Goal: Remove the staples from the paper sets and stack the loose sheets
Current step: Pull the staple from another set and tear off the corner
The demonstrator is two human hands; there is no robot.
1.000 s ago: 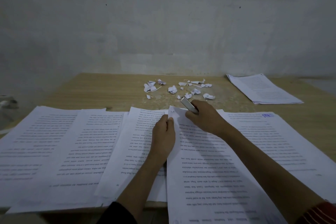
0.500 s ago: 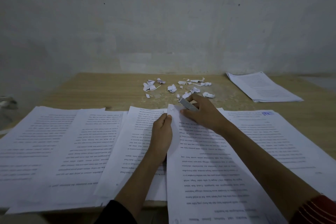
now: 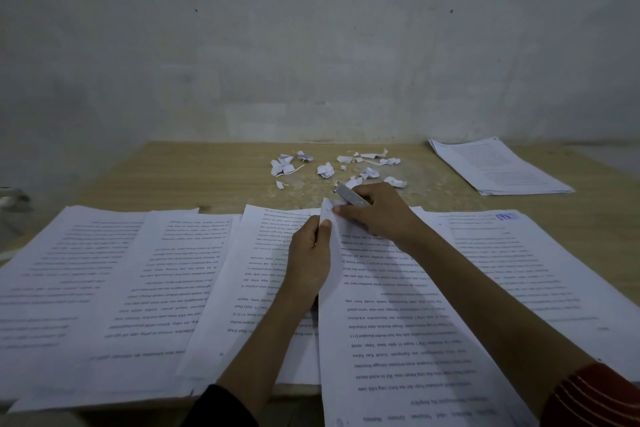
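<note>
A printed paper set [image 3: 398,329] lies in the middle of the wooden table [image 3: 194,177], its far left corner lifted. My left hand [image 3: 310,256] pinches that set's left edge just below the corner. My right hand [image 3: 377,215] grips a small grey metal staple remover [image 3: 348,196] and its thumb presses on the lifted corner. The tool's tip points up and to the left, past the corner. Whether a staple is there is too small to tell.
Several more printed sets are spread side by side along the near edge, to the left [image 3: 104,291] and to the right [image 3: 540,263]. A stack of sheets [image 3: 495,166] sits at the far right. Torn paper scraps [image 3: 332,166] litter the far middle, before a grey wall.
My right hand with the staple remover has slid a little to the left and away from me at the set's corner. My left hand keeps its pinch on the edge.
</note>
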